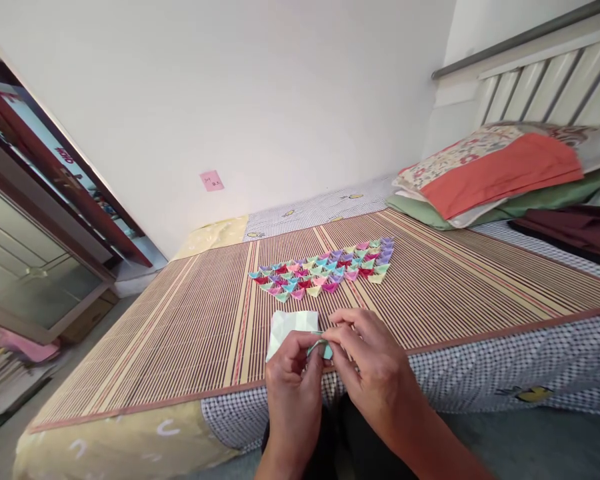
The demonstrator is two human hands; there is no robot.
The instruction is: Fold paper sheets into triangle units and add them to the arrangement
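Note:
Between the fingertips of both hands is a small, partly folded piece of mint-green paper (328, 351). My left hand (296, 373) pinches its left side, and my right hand (369, 352) pinches its upper right edge; the fingers cover much of it. Just behind my left hand a pale, creased sheet of paper (291, 325) lies flat on the mat. Farther back, rows of small folded paper boats (325, 268) in pink, red, purple, mint and yellow stand close together.
A striped mat (200, 333) covers the bed, its front edge just below my hands. Pillows (505, 167) and a dark maroon cloth (575, 230) lie at the right by the white headboard (555, 80). A pink note (211, 181) is on the wall. Papers are stacked at far left.

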